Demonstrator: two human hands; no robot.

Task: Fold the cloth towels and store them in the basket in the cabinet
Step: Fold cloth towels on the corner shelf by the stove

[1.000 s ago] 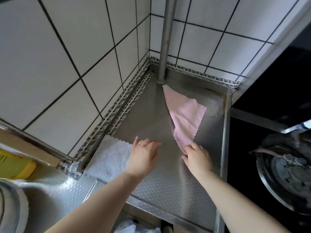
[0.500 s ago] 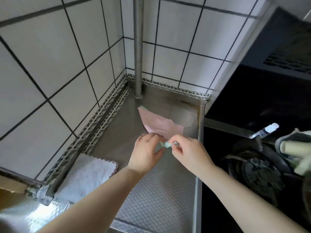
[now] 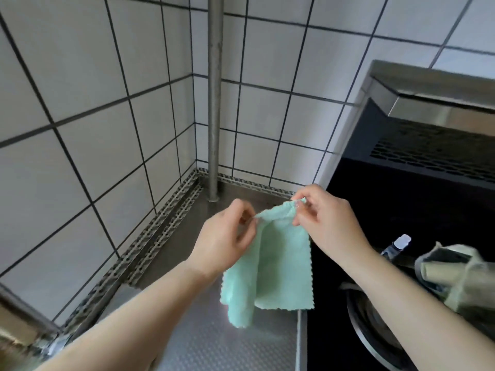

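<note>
Above the steel surface [image 3: 214, 341], both hands hold one green towel [image 3: 270, 266] by its top edge: left hand [image 3: 227, 242] and right hand [image 3: 326, 223] each have the grip closed on a corner. No writing is readable.

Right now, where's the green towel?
In the head view, the mint-green zigzag-edged cloth towel hangs centre frame, lifted above the steel counter, its top corners pinched by the left hand and right hand, beside the black stove.
</note>
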